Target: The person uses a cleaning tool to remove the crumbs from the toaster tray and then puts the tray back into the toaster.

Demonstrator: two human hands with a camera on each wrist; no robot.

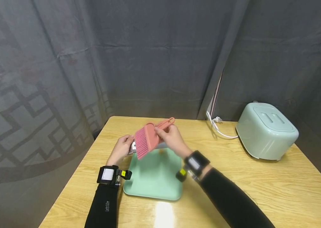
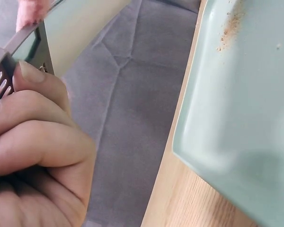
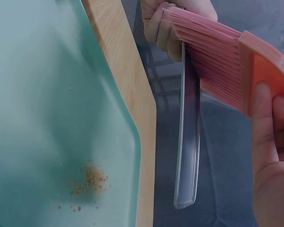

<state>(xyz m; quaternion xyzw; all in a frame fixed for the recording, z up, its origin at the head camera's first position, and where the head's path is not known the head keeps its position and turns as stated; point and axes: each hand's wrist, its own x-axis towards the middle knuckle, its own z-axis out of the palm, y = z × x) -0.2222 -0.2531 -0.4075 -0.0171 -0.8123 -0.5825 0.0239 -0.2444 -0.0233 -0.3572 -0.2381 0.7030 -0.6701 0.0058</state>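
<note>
My left hand [image 1: 120, 150] grips the slotted grey end of a thin metal crumb tray [image 3: 188, 146], which is tilted on edge in the right wrist view. A pink hand brush [image 1: 150, 136] is in my right hand [image 1: 173, 141], pinched at its head and near the handle. Its bristles [image 3: 213, 52] lie against the crumb tray, close to my left fingers. Under both hands is a mint-green serving tray [image 1: 154, 177]. Brown crumbs [image 3: 94, 177] are scattered in a small heap on it.
A mint-green toaster [image 1: 267, 131] stands at the right on the wooden table [image 1: 217, 177]. Its white cord [image 1: 220, 133] runs left towards the back edge. Grey curtains [image 1: 160, 63] hang behind the table and along its left side.
</note>
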